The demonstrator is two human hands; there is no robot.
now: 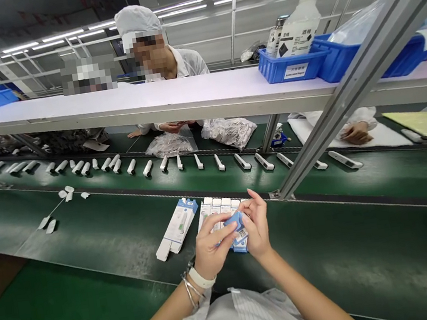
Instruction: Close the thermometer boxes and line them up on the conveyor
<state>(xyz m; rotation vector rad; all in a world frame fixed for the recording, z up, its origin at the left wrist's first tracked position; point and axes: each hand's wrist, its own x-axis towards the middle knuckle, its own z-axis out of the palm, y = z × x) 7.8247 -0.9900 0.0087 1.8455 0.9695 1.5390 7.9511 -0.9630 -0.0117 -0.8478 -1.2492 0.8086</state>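
Observation:
Between both hands is a small blue and white cardboard box [241,235], held up over the green bench with its blue end toward me. My left hand [213,243] pinches the box's blue end with thumb and fingers. On the other side my right hand [257,225] is closed around it, thumb against the box. Behind and below my hands lies a row of similar white and blue boxes [215,202], side by side and partly hidden. To the left, flattened cartons [178,226] with a printed picture lie in a stack.
A line of white handheld devices [220,162] lies on the green belt beyond. Over it runs a white shelf [128,98] with blue bins [291,65] and a slanted metal post [313,129]. Co-workers [182,60] sit opposite, near plastic bags [229,132]. White scraps [68,193] lie left.

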